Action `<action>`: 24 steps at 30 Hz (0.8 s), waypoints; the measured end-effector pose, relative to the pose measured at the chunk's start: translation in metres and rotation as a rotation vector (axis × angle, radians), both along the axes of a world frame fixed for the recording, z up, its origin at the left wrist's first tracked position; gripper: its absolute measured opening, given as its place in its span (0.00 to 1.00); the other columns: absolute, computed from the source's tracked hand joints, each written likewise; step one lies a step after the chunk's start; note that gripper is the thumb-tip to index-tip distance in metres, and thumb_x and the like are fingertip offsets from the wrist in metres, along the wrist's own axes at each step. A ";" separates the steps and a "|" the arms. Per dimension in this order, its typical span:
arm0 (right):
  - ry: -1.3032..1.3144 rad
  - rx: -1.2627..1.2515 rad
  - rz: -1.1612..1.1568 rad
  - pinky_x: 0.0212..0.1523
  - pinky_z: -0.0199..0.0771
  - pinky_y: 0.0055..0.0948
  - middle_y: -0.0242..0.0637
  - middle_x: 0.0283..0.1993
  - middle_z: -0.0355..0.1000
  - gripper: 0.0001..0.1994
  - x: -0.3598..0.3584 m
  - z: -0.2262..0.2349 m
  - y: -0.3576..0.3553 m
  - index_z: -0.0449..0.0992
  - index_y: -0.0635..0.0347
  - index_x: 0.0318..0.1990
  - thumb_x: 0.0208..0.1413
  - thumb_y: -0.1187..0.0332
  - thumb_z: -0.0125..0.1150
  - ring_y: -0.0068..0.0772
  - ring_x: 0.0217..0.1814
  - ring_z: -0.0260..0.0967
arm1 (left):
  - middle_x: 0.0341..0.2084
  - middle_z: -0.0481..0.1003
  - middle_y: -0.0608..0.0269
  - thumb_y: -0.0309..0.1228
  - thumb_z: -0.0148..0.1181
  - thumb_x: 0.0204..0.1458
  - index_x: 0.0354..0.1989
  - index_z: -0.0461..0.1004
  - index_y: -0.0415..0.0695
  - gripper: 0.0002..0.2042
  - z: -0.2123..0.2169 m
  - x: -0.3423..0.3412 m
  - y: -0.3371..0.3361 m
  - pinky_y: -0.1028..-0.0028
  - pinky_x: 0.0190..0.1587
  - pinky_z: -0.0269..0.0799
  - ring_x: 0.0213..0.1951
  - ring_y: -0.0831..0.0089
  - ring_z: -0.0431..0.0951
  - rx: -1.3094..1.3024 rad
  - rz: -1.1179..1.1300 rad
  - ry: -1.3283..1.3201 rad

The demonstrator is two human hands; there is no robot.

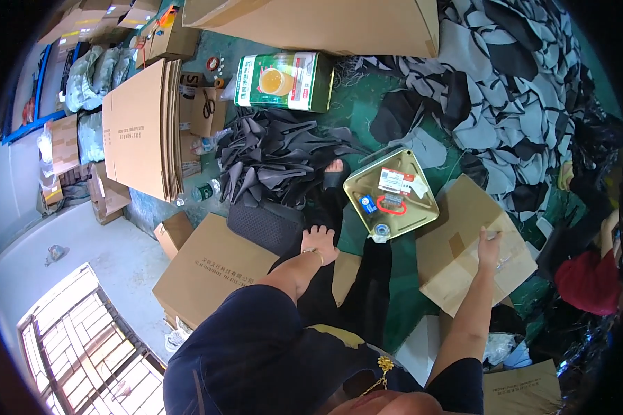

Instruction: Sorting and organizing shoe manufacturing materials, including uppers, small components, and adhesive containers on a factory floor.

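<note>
My left hand [318, 243] lies open on my dark-trousered leg, its fingers spread and a bracelet at the wrist. At the right, my right hand [489, 247] is at the edge of a taped brown cardboard box [444, 238], with fingers bent against it. Between the two, slightly farther off, stands a gold metal can [367, 181] with a red ring-shaped handle, labels and a small capped spout on its top. Beyond my left hand spreads a heap of dark grey cut pieces [266, 149].
A green printed carton [282, 81] stands far ahead. Flattened cardboard sheets [137, 131] lean at the left, near a plastic bottle [205, 190]. Grey and black pieces [488, 90] pile up at the far right. Another person in a red garment [588, 283] is at the right edge.
</note>
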State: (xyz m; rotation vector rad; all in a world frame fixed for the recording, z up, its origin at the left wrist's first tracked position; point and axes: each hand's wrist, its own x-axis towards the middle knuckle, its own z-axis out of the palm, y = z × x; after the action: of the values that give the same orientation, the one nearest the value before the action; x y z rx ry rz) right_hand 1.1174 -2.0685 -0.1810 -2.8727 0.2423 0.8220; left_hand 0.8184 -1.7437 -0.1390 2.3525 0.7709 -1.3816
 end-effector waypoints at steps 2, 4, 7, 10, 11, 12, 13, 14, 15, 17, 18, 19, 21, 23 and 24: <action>-0.015 0.036 0.004 0.54 0.58 0.39 0.62 0.52 0.59 0.41 0.001 0.002 0.000 0.46 0.70 0.60 0.48 0.46 0.50 0.56 0.55 0.58 | 0.47 0.64 0.58 0.43 0.50 0.41 0.49 0.64 0.46 0.25 0.003 -0.005 -0.001 0.62 0.51 0.57 0.52 0.61 0.60 0.018 0.003 -0.020; 0.024 -0.043 0.032 0.54 0.58 0.39 0.63 0.52 0.59 0.40 -0.003 -0.004 0.002 0.47 0.69 0.59 0.48 0.47 0.51 0.56 0.55 0.57 | 0.47 0.64 0.58 0.43 0.52 0.42 0.47 0.66 0.46 0.23 0.003 -0.003 -0.003 0.60 0.49 0.57 0.51 0.61 0.61 0.025 -0.008 -0.004; 0.064 -0.058 0.023 0.54 0.58 0.39 0.63 0.52 0.59 0.39 -0.009 0.011 0.020 0.48 0.72 0.58 0.49 0.48 0.51 0.57 0.55 0.57 | 0.46 0.65 0.58 0.42 0.53 0.41 0.46 0.66 0.46 0.22 -0.001 -0.009 -0.002 0.61 0.49 0.57 0.51 0.61 0.61 -0.006 0.009 -0.013; -0.067 0.012 0.085 0.54 0.58 0.40 0.64 0.52 0.59 0.39 -0.013 -0.008 -0.005 0.48 0.75 0.57 0.49 0.50 0.52 0.58 0.54 0.58 | 0.47 0.64 0.57 0.43 0.51 0.42 0.48 0.65 0.46 0.24 0.003 -0.002 -0.001 0.61 0.51 0.57 0.52 0.60 0.60 -0.039 0.024 0.003; -0.061 0.015 0.091 0.54 0.58 0.40 0.64 0.52 0.59 0.39 -0.010 -0.010 -0.005 0.48 0.75 0.57 0.49 0.50 0.52 0.58 0.54 0.58 | 0.47 0.64 0.57 0.42 0.51 0.43 0.48 0.65 0.45 0.23 0.003 -0.001 0.001 0.61 0.51 0.56 0.52 0.60 0.60 -0.036 0.032 0.007; -0.027 0.030 0.078 0.53 0.58 0.40 0.65 0.52 0.58 0.39 -0.008 -0.013 -0.005 0.48 0.76 0.57 0.49 0.50 0.52 0.58 0.54 0.58 | 0.47 0.64 0.57 0.42 0.51 0.43 0.48 0.65 0.45 0.23 0.004 -0.001 0.002 0.61 0.51 0.56 0.52 0.60 0.60 -0.034 0.037 0.014; 0.008 0.045 0.063 0.53 0.58 0.40 0.65 0.52 0.58 0.39 -0.007 -0.016 -0.005 0.48 0.77 0.57 0.49 0.50 0.52 0.58 0.54 0.58 | 0.47 0.64 0.57 0.42 0.51 0.43 0.48 0.65 0.45 0.23 0.006 -0.001 0.001 0.61 0.51 0.56 0.52 0.60 0.60 -0.029 0.029 0.020; 0.006 0.043 0.067 0.53 0.58 0.40 0.65 0.52 0.58 0.39 -0.005 -0.014 -0.002 0.48 0.77 0.57 0.49 0.50 0.52 0.58 0.54 0.58 | 0.47 0.64 0.57 0.42 0.51 0.43 0.48 0.65 0.45 0.23 0.007 -0.001 0.002 0.61 0.51 0.56 0.52 0.60 0.60 -0.028 0.021 0.015; 0.001 0.044 0.061 0.53 0.58 0.40 0.66 0.51 0.58 0.38 -0.003 -0.012 0.001 0.49 0.77 0.56 0.49 0.51 0.52 0.58 0.54 0.58 | 0.47 0.64 0.57 0.42 0.51 0.43 0.48 0.65 0.45 0.23 0.006 -0.002 0.002 0.61 0.51 0.56 0.52 0.60 0.60 -0.030 0.024 0.014; -0.004 0.046 0.056 0.53 0.58 0.40 0.66 0.51 0.58 0.38 0.001 -0.009 0.008 0.50 0.77 0.56 0.49 0.51 0.52 0.58 0.54 0.58 | 0.47 0.64 0.57 0.42 0.51 0.42 0.48 0.65 0.45 0.23 0.005 -0.002 0.003 0.61 0.52 0.56 0.52 0.60 0.60 -0.026 0.042 0.024; 0.017 0.062 0.044 0.53 0.58 0.40 0.66 0.50 0.59 0.37 0.002 -0.007 0.012 0.51 0.78 0.55 0.49 0.51 0.53 0.57 0.55 0.58 | 0.47 0.64 0.57 0.42 0.51 0.42 0.48 0.65 0.45 0.23 0.005 -0.001 0.004 0.61 0.52 0.56 0.52 0.60 0.60 -0.025 0.043 0.023; 0.036 0.077 0.032 0.53 0.59 0.40 0.66 0.50 0.60 0.36 0.003 -0.006 0.015 0.52 0.78 0.54 0.49 0.52 0.53 0.57 0.55 0.57 | 0.47 0.64 0.57 0.42 0.51 0.42 0.48 0.65 0.45 0.23 0.006 -0.001 0.004 0.60 0.52 0.56 0.52 0.60 0.60 -0.018 0.046 0.024; -0.008 0.019 0.053 0.53 0.59 0.39 0.64 0.49 0.61 0.36 0.001 -0.009 0.007 0.53 0.77 0.53 0.48 0.51 0.53 0.56 0.54 0.59 | 0.47 0.64 0.57 0.42 0.51 0.42 0.48 0.65 0.46 0.24 0.005 0.003 0.003 0.60 0.52 0.56 0.52 0.60 0.60 -0.026 0.032 0.007; -0.071 -0.062 0.052 0.52 0.60 0.39 0.62 0.49 0.62 0.36 -0.002 -0.008 -0.007 0.54 0.76 0.53 0.48 0.51 0.54 0.55 0.53 0.61 | 0.47 0.64 0.58 0.42 0.52 0.42 0.48 0.65 0.47 0.23 0.003 0.008 -0.002 0.60 0.52 0.55 0.52 0.61 0.60 -0.032 0.024 -0.013; -0.057 -0.021 -0.001 0.51 0.61 0.38 0.58 0.48 0.65 0.35 -0.003 -0.002 -0.011 0.55 0.72 0.54 0.47 0.51 0.55 0.52 0.51 0.62 | 0.45 0.66 0.59 0.41 0.52 0.41 0.44 0.69 0.47 0.20 -0.001 0.008 -0.005 0.62 0.50 0.59 0.50 0.62 0.63 -0.002 -0.005 -0.110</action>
State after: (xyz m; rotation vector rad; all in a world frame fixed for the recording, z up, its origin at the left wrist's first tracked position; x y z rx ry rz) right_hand 1.1147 -2.0798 -0.1830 -2.9108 0.2470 0.7405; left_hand 0.8260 -1.7484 -0.1399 2.4079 0.7328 -1.2428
